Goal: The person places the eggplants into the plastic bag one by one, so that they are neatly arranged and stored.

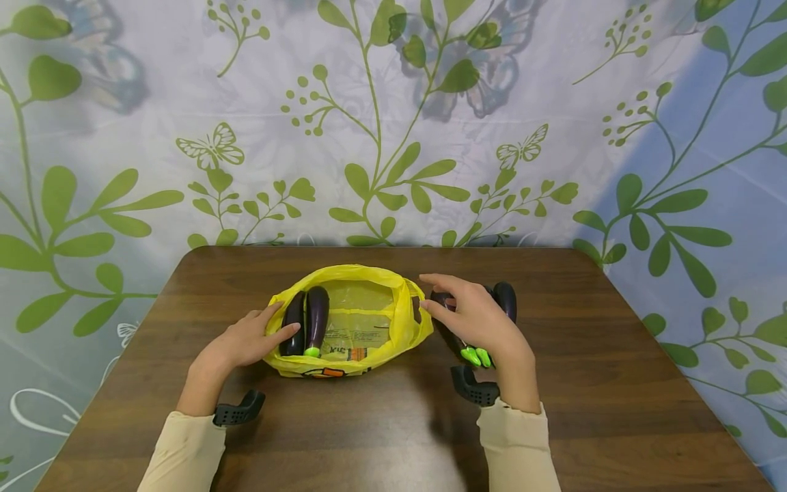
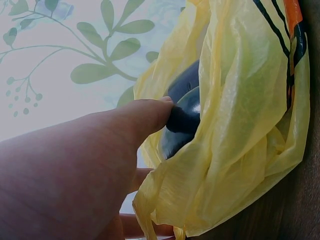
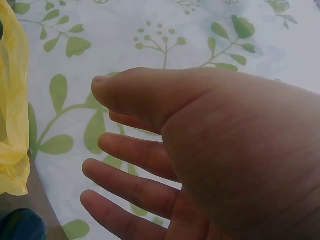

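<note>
A yellow plastic bag (image 1: 406, 331) stands with its mouth spread wide on the table. Inside, along its left wall, lie a dark eggplant (image 1: 293, 328) and another purple eggplant (image 1: 317, 314) with a bright green cap. My left hand (image 1: 246, 337) holds the bag's left rim, its thumb inside against an eggplant (image 2: 186, 112) and its fingers outside. To the right of the bag, my right hand (image 1: 476, 316) hovers with extended, spread fingers and holds nothing. Beneath and behind it are more eggplants (image 1: 505, 299) with green caps, partly hidden by the hand.
The brown wooden table (image 1: 344, 430) reaches back to a wall covering (image 1: 393, 123) printed with green leaves and butterflies. Each wrist carries a black mount, the left mount (image 1: 240, 408) and the right mount (image 1: 475, 388).
</note>
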A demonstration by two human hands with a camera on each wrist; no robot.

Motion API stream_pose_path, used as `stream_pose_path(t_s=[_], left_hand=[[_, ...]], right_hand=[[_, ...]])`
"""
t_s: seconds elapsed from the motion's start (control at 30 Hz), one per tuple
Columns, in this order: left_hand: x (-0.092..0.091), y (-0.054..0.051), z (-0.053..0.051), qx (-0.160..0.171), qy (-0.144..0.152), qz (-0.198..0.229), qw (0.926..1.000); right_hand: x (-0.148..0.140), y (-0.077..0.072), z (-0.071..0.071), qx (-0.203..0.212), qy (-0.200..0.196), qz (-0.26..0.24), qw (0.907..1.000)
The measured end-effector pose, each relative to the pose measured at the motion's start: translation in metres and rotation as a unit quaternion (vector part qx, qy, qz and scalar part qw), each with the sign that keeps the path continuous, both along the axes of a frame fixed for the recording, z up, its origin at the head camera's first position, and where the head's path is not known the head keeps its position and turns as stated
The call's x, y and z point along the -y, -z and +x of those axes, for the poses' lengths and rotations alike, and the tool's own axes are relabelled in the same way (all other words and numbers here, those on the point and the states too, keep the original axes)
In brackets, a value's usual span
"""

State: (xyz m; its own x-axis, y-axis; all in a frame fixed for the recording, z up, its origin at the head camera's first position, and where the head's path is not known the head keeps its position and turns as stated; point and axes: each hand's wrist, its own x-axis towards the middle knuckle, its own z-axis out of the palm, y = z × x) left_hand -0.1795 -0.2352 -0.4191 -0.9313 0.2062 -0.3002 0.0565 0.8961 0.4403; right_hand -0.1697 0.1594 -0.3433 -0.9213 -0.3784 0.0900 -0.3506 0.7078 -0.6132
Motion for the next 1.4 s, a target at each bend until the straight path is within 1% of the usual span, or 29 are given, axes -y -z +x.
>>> stream_pose_path(t_s=[0.27, 0.53, 0.77, 1.03, 1.4], left_hand=[[0.0, 0.0, 0.0, 0.002, -0.001, 0.002, 1.0], [-0.001, 0.0, 0.001, 0.004, -0.003, 0.004, 1.0], [-0.001, 0.0, 0.001, 0.002, -0.002, 0.004, 1.0], [-0.001, 0.001, 0.001, -0.001, -0.005, 0.005, 1.0], [-0.002, 0.001, 0.003, -0.002, -0.007, 0.003, 1.0]], right_hand=[[-0.005, 0.001, -0.002, 0.008, 0.012, 0.0, 0.9999], [-0.012, 0.003, -0.002, 0.0, 0.019, 0.003, 0.9998], [-0.019, 0.006, -0.004, 0.011, 0.039, 0.006, 0.9991], [-0.027, 0.007, -0.006, 0.012, 0.05, 0.0, 0.9987], [-0.04, 0.015, -0.01, -0.006, 0.068, 0.005, 0.9977]])
